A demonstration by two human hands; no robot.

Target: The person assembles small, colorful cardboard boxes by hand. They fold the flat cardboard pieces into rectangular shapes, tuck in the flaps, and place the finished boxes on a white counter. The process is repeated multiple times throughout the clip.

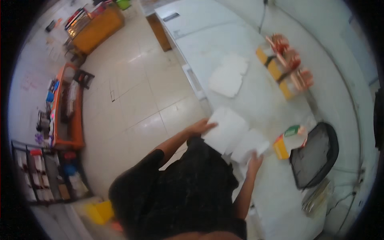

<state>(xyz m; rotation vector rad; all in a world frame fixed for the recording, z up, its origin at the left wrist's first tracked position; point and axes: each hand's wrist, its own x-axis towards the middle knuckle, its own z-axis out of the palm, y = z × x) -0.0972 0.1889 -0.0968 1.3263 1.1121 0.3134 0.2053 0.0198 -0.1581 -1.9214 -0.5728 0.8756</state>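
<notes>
Your left hand [200, 127] and right hand [254, 162] each pinch a white sheet [226, 130] at the bench's [256, 92] near edge.

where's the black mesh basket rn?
Head view, right side: the black mesh basket lies on the white table, just right of the orange-and-white carton, beyond the right hand.
</notes>
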